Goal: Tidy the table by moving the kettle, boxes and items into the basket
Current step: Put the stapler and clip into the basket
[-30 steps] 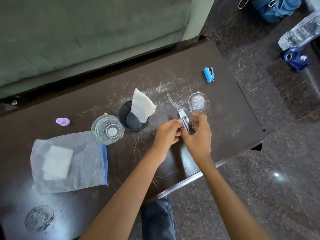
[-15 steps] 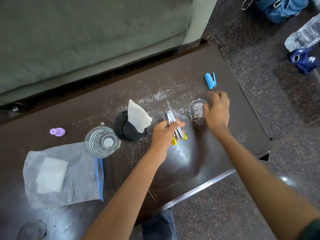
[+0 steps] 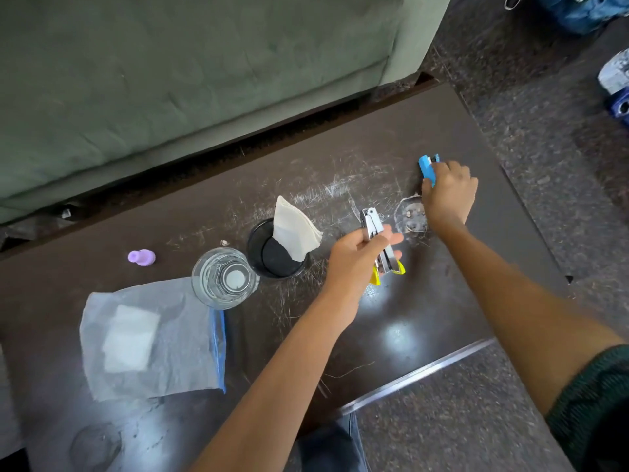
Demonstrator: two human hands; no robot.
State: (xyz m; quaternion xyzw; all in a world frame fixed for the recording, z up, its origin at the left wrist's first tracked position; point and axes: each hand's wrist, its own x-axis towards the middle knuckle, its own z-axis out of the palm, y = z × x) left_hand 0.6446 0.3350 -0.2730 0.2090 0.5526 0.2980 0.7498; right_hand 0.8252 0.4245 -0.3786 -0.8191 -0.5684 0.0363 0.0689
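Observation:
My left hand (image 3: 357, 257) holds a silver and yellow stapler (image 3: 376, 233) just above the dark table (image 3: 425, 318), near its middle. My right hand (image 3: 447, 195) reaches to the far right of the table and its fingers close around a small blue stapler (image 3: 426, 166). A black round cup (image 3: 272, 258) with a white folded paper (image 3: 294, 231) in it stands left of my left hand. A clear glass (image 3: 223, 277) stands beside the cup. No basket or kettle is in view.
A clear zip bag (image 3: 153, 338) with white paper inside lies at the left. A small purple object (image 3: 142, 257) sits behind it. A green sofa (image 3: 170, 80) runs along the far side. A blue bag (image 3: 585, 8) and a bottle (image 3: 614, 76) are on the floor at right.
My right hand let go of the silver stapler, moved right and away, and reached the blue stapler. My left hand kept the silver stapler and stayed near the table's middle.

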